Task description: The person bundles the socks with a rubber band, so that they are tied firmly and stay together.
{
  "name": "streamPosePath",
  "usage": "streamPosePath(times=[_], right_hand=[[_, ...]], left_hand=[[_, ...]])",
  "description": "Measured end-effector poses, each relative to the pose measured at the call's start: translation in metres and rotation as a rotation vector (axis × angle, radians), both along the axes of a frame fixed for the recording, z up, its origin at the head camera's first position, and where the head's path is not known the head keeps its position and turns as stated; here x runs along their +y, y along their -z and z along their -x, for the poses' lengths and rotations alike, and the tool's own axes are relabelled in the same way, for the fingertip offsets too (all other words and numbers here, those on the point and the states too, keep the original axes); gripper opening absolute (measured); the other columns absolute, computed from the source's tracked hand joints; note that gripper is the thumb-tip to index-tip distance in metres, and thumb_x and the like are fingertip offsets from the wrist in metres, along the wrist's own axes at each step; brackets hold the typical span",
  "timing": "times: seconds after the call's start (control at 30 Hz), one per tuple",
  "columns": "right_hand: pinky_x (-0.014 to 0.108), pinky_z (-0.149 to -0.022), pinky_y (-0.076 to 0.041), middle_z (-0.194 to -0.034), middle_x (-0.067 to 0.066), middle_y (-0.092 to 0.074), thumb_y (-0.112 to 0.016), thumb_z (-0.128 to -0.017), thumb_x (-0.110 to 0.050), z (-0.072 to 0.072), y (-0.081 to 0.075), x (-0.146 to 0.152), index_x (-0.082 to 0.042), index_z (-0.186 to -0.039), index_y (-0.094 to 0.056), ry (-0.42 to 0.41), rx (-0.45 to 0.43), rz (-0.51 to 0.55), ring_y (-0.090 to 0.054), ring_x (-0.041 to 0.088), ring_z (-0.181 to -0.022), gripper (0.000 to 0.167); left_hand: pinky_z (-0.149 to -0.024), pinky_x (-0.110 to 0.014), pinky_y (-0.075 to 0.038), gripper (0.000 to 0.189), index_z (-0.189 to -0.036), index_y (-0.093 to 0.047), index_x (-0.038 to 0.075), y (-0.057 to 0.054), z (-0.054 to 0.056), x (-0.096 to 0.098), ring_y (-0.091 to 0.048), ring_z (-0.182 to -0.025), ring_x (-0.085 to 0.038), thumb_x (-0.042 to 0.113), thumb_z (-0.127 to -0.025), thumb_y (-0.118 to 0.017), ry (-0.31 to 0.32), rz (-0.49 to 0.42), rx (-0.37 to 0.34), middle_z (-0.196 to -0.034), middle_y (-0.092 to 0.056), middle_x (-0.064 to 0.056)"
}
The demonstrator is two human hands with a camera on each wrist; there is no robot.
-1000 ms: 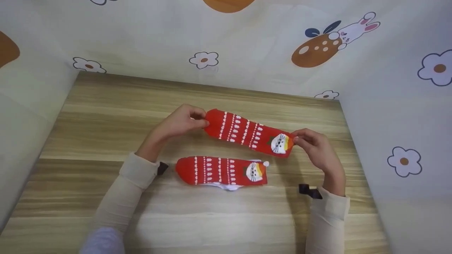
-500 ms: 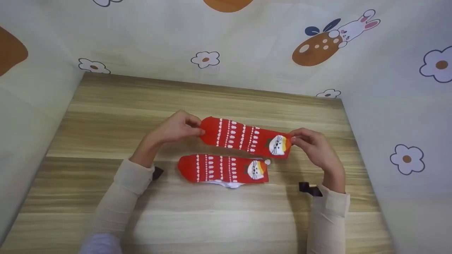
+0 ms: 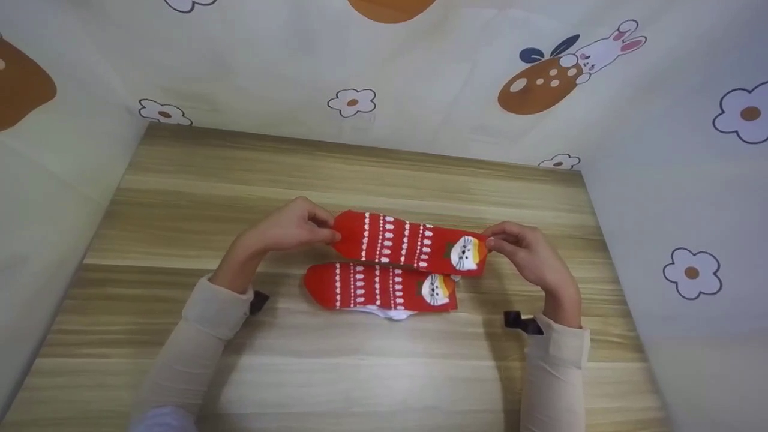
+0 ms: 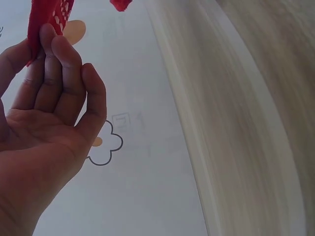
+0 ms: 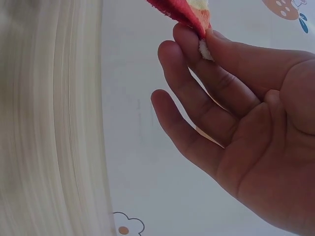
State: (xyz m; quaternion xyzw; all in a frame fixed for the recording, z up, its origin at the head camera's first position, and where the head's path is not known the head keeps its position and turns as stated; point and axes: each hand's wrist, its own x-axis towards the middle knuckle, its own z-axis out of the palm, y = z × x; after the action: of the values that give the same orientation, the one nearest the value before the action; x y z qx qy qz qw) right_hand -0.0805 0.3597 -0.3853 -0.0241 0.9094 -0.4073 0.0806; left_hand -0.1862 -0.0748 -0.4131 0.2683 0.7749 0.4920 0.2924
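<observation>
Stretched between both hands is a red sock (image 3: pixel 396 241) with white rows of pattern and a white cat face at its cuff end. My left hand (image 3: pixel 294 225) pinches the plain red toe between thumb and fingers. At the cuff corner, the thumb and index finger of my right hand (image 3: pixel 531 255) grip the edge; in the right wrist view a small white pompom (image 5: pixel 205 50) shows by the fingertips. A matching red sock (image 3: pixel 366 288) lies flat on the table just nearer to me, its top edge partly covered by the held one. White material (image 3: pixel 387 313) peeks from under it.
The wood-grain table (image 3: pixel 360 384) is bounded at the back and sides by pale cloth walls (image 3: pixel 432 114) printed with flowers and a rabbit. Dark pieces (image 3: pixel 522 322) stick out from both sleeve cuffs.
Both hands have brought the held sock nearer to me and slightly left, so it now overlaps the lying sock in view. It has also become more level.
</observation>
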Motion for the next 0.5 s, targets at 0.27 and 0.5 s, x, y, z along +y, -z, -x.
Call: streamPosePath(times=[0.27,0.5], right_hand=[[0.024,-0.090,-0.057,-0.108,0.010,-0.075,-0.068,-0.100,-0.015,0.002,0.004,-0.004,-0.009,-0.113,-0.075,-0.009,-0.056,0.039,-0.071,0.018,-0.096,0.016],[0.022,-0.090,-0.055,-0.110,0.009,-0.075,-0.068,-0.100,-0.016,0.001,0.005,-0.009,-0.009,-0.113,-0.075,-0.054,-0.094,0.022,-0.071,0.023,-0.099,0.016]], left_hand=[[-0.071,-0.026,-0.050,0.011,-0.097,-0.081,0.011,0.004,-0.006,-0.008,-0.060,-0.079,-0.027,0.017,-0.095,-0.071,0.025,0.012,-0.003,-0.093,-0.075,-0.019],[-0.073,-0.027,-0.051,0.012,-0.094,-0.079,0.013,0.004,-0.011,-0.014,-0.057,-0.080,-0.023,0.019,-0.097,-0.069,0.061,0.060,-0.028,-0.091,-0.071,-0.017]])
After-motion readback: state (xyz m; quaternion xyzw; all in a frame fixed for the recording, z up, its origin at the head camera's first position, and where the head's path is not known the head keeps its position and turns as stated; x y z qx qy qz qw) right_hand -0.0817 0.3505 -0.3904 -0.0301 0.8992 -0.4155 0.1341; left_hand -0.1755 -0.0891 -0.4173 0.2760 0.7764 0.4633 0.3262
